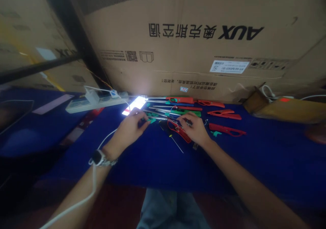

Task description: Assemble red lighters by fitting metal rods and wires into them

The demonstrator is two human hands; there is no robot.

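Observation:
Several long-nosed lighters, whole and in parts, lie on a blue tabletop. With fingertips pinched, my left hand point(131, 125) is beside small green plastic pieces point(152, 120) and the thin metal tubes point(159, 118). Between those fingertips I cannot make out what is held. My right hand point(193, 127) is closed in a pinch over the upper end of an open red lighter shell point(182, 134); its fingers hide what they grip. Thin wires show in that shell. Just behind my right hand rests a green lighter handle point(187, 112).
Red lighter handles point(228, 129) lie to the right. A lit phone point(134, 105) and a white power strip point(95, 102) are at the back left. A thin yellow-tipped rod point(176, 144) lies in front. A large cardboard box point(178, 52) stands behind. A white cable point(94, 185) runs along my left arm.

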